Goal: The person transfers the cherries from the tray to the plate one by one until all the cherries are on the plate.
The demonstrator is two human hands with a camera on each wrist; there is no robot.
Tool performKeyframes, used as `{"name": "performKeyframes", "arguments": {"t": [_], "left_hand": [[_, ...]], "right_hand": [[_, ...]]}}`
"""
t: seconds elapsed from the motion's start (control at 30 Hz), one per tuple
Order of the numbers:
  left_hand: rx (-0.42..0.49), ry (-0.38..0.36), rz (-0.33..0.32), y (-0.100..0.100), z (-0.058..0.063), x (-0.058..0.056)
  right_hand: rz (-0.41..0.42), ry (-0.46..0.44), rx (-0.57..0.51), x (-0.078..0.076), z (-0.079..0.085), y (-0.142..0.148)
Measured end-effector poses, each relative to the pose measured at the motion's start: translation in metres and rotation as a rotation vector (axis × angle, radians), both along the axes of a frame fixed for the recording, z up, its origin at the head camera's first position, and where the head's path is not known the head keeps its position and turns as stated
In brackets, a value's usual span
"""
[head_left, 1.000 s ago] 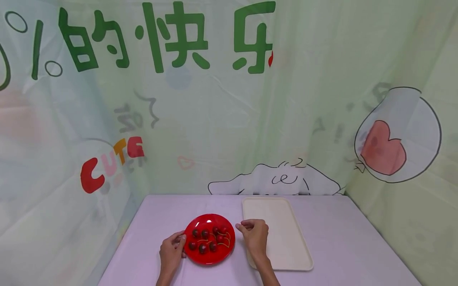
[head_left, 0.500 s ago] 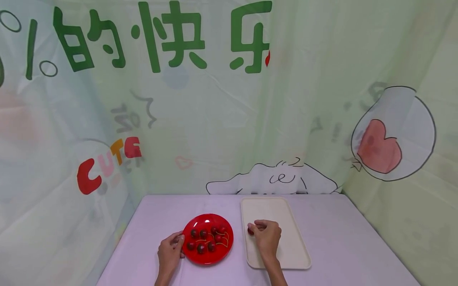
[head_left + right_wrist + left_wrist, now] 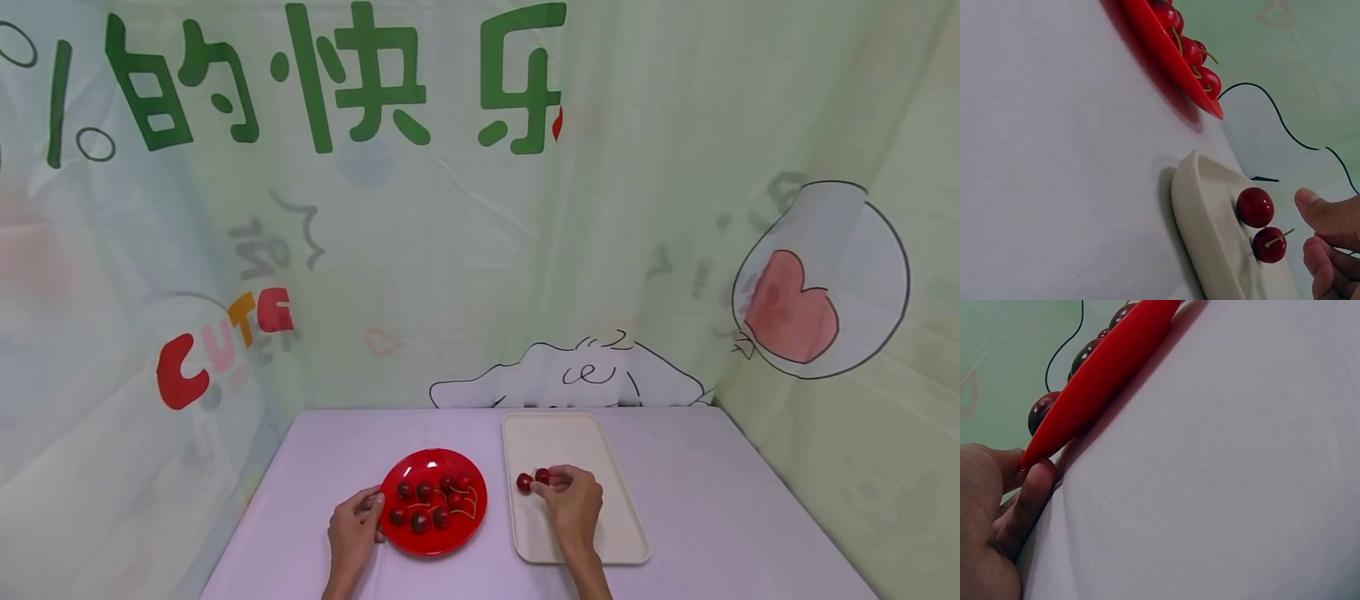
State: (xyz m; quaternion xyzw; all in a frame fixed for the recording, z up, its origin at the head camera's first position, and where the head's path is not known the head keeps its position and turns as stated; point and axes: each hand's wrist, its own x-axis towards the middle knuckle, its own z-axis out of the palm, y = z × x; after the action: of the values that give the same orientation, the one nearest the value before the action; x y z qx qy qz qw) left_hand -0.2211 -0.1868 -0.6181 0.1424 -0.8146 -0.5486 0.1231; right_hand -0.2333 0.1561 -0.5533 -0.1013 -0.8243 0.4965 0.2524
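Note:
My left hand [image 3: 354, 531] pinches the rim of a round red plate [image 3: 408, 543] between thumb and fingers. In the left wrist view the thumb lies at the plate's upper side and a finger supports it from below. Several dark red cherries [image 3: 419, 522] with stems sit on the plate. Two more cherries lie side by side on a cream rectangular tray [image 3: 551, 437]: one cherry [image 3: 1255, 207] and another cherry [image 3: 1270, 244] with a short stem. Just beside them is my right hand [image 3: 576, 507], thumb and fingers loosely bent and apart from the fruit in the right wrist view.
Plate and tray stand close together on a table with a pale lilac cloth [image 3: 697, 500]. Behind the table hangs a printed curtain [image 3: 450, 275], which also closes in both sides.
My right hand has moved right, from beside the plate to over the tray, and has let go of two cherries there. The left hand keeps its grip on the plate.

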Motion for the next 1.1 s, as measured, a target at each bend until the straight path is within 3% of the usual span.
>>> {"name": "performKeyframes", "arguments": {"t": [0.4,0.67,0.93,1.1], "left_hand": [[0.002,-0.001,0.002,0.003,0.001,0.000],[-0.004,0.001,0.007,-0.001,-0.005,0.001],[0.000,-0.016,0.006,0.000,0.005,0.004],[-0.001,-0.027,0.011,0.000,0.003,0.002]], "right_hand": [[0.017,-0.118,0.030,0.000,-0.014,0.011],[0.042,-0.106,0.039,-0.001,-0.030,0.009],[0.029,-0.041,0.045,-0.002,-0.022,0.004],[0.028,-0.046,0.066,-0.002,-0.017,0.001]]}}
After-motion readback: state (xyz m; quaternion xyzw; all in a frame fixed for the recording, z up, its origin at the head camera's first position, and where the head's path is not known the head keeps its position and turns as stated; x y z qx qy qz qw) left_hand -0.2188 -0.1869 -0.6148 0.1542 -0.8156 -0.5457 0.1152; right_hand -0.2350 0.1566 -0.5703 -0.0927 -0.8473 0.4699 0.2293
